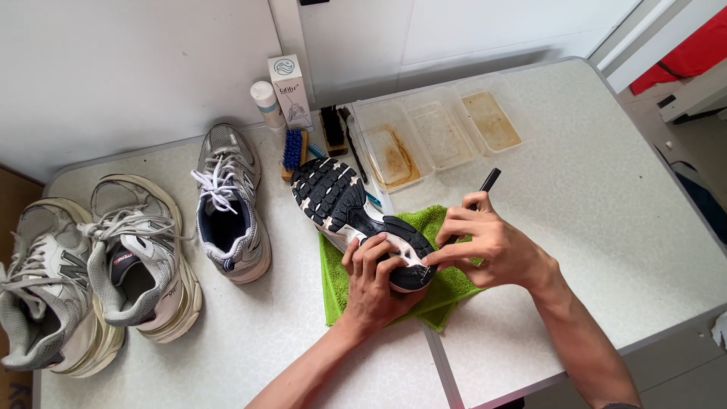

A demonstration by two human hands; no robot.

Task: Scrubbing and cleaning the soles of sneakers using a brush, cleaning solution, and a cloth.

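A sneaker (341, 201) lies sole-up over a green cloth (447, 288), its black treaded sole facing me. My left hand (375, 284) grips the heel end of that sneaker from below. My right hand (488, 246) holds a thin black brush handle (485, 184) like a pen, its working end pressed at the sole near the heel, hidden by my fingers.
Three more grey-white sneakers (227, 204) (140, 257) (42, 288) stand at the left. Near the wall are a white bottle (266, 104), a small box (290, 89), a blue brush (292, 149), a black brush (332, 129) and three clear trays (439, 132). The table edge runs close at the right.
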